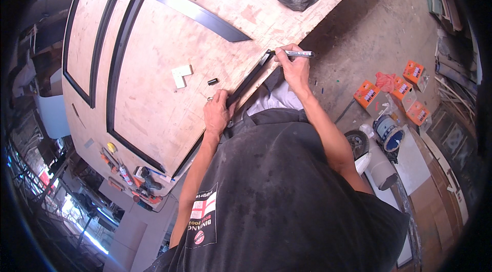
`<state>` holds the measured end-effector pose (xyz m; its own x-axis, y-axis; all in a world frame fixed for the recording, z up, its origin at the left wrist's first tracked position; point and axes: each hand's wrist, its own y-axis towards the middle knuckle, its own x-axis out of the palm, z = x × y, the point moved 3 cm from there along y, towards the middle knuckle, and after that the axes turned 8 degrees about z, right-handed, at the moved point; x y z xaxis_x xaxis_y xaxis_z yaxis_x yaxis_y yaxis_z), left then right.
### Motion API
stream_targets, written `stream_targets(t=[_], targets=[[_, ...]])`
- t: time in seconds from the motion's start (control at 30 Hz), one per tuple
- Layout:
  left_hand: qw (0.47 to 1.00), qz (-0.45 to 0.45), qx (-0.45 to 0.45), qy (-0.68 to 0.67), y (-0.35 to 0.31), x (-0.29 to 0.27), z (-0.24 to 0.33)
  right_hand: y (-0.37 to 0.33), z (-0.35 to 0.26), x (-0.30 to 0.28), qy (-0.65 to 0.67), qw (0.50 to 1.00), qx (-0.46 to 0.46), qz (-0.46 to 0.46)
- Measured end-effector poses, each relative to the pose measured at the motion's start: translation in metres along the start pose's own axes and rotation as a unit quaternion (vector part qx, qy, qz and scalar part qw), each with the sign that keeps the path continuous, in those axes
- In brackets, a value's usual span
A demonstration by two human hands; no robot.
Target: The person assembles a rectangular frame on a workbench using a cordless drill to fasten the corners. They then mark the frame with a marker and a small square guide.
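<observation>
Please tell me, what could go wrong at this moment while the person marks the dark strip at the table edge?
1. The strip lies along the table edge, pinned only by the left hand; it could slip and spoil the mark.
2. The right hand holds the marker at the strip's far end; the line may wander.
3. The small black cap lies loose and could roll off.
</observation>
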<state>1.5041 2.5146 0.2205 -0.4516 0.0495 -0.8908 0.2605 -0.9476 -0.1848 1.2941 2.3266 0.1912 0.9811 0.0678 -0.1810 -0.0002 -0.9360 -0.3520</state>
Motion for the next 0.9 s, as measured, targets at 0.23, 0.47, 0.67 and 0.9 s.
stream_targets(t=[0.23, 0.47, 0.67, 0.9], targets=[[1.000, 0.000, 0.005, 0.003, 0.000, 0.000, 0.000, -0.002, -0.005, -0.002, -0.002, 1.000, -0.002, -0.027], [1.000, -0.001, 0.005, 0.000, 0.000, 0.001, -0.001, 0.001, 0.003, 0.002, 0.021, 0.999, -0.016, 0.030], [1.000, 0.000, 0.007, -0.002, -0.001, 0.002, -0.002, 0.003, 0.006, 0.003, 0.005, 0.999, -0.013, 0.042], [1.000, -0.005, 0.004, -0.002, 0.000, 0.002, -0.002, 0.003, 0.007, 0.002, 0.004, 0.999, -0.013, 0.039]])
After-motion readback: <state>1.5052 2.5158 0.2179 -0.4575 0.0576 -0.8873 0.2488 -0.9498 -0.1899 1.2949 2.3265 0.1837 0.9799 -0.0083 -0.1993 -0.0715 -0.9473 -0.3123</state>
